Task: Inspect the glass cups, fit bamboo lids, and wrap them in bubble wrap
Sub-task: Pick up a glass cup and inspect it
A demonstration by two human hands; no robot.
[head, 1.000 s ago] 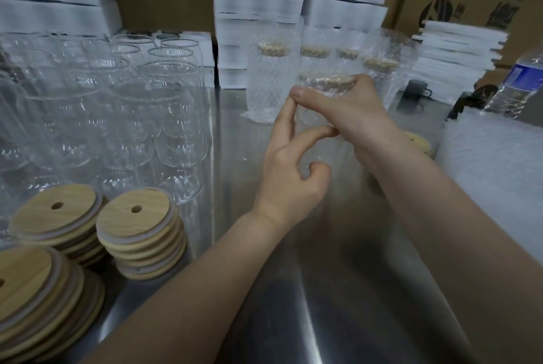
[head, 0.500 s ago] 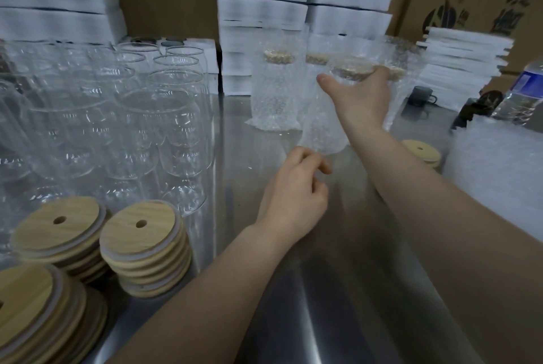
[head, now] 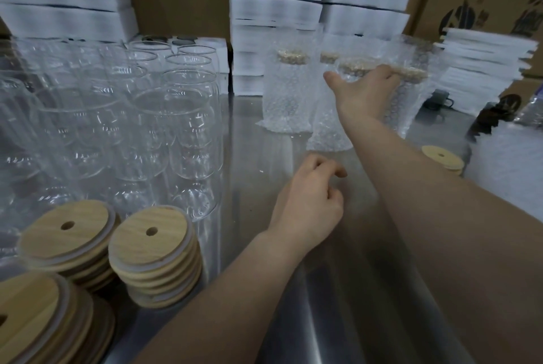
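Right hand on a wrapped cup, left hand idle.

From my seat I see the right hand (head: pixel 364 93) stretched to the far side of the steel table (head: pixel 258 128), thumb and fingers curled round the top of a wrapped cup (head: pixel 327 128) (its lid (head: pixel 354 65) shows through the wrapping). The cup's base looks to be on the table, though blur keeps me from being sure. It stands just beside the other wrapped cups (head: pixel 289 93). The left hand (head: pixel 308 202) hovers nearer me, fingers loosely curled, holding nothing. Bare glasses (head: pixel 188 117) crowd the left, with lid stacks (head: pixel 152 240) in front of them.
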